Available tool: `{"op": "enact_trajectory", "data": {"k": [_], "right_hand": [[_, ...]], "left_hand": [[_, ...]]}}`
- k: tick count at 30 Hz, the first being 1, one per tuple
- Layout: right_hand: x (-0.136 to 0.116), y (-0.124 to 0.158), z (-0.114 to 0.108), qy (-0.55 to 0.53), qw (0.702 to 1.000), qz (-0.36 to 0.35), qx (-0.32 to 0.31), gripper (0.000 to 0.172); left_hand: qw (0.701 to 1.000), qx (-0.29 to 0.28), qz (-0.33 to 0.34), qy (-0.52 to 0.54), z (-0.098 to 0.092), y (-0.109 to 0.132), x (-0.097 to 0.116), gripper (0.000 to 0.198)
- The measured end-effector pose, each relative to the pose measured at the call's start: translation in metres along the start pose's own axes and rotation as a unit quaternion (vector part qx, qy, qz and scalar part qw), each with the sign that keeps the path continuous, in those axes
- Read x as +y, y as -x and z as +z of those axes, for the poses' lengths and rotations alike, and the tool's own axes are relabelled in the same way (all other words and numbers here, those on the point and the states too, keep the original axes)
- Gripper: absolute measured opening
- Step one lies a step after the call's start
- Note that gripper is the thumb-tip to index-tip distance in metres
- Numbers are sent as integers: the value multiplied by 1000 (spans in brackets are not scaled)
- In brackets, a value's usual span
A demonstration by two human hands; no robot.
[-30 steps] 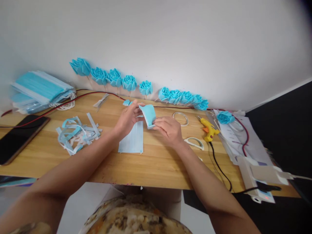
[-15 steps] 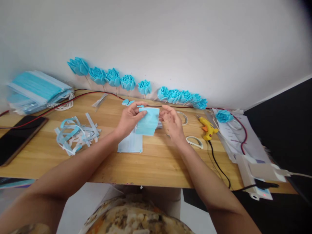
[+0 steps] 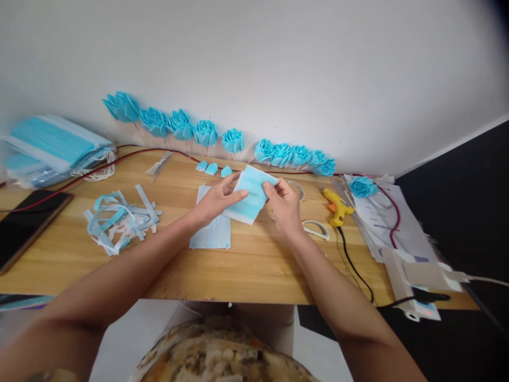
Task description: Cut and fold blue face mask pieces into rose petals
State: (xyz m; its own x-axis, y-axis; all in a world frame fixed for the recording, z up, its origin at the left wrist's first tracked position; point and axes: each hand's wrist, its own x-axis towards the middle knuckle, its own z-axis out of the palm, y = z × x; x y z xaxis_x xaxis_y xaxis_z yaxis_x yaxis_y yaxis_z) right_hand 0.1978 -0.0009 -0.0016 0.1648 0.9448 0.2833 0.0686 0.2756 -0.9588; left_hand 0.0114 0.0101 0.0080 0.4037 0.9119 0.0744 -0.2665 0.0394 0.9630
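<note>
A light blue piece of face mask fabric [image 3: 254, 193] is held tilted above the table between both hands. My left hand [image 3: 220, 201] grips its left edge, thumb on the front and fingers behind. My right hand [image 3: 284, 204] pinches its upper right edge between thumb and fingers. Beneath my left hand a pale flat mask piece [image 3: 210, 233] lies on the wood, partly covered. Just beyond the hands are several small blue cut petals [image 3: 212, 168].
Blue mask flowers [image 3: 204, 132] on sticks lean along the wall. At left are stacked masks [image 3: 51, 143], trimmed strips [image 3: 119, 220] and a phone [image 3: 32, 223]. A yellow glue gun [image 3: 337, 207], scissors [image 3: 316, 229] and a power strip [image 3: 411, 281] occupy the right.
My right hand has closed on the mask fabric's upper right edge. The piece has turned from nearly square-on to tilted, and the small petals behind it are more exposed.
</note>
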Motion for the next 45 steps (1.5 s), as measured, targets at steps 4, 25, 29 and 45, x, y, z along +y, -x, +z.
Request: {"op": "enact_trajectory", "data": {"k": [4, 25, 29, 45], "right_hand": [[1, -3, -3, 12, 999, -22, 28, 36], [7, -27, -20, -101, 980, 19, 172, 44], [8, -26, -19, -112, 978, 31, 174, 44], [-1, -1, -10, 79, 987, -127, 64, 36]], "left_hand": [[999, -38, -18, -22, -4, -1, -6, 38], [980, 189, 11, -67, -46, -17, 30, 13], [969, 168, -29, -181, -70, -23, 29, 21], [982, -82, -164, 54, 2, 2, 13, 72]]}}
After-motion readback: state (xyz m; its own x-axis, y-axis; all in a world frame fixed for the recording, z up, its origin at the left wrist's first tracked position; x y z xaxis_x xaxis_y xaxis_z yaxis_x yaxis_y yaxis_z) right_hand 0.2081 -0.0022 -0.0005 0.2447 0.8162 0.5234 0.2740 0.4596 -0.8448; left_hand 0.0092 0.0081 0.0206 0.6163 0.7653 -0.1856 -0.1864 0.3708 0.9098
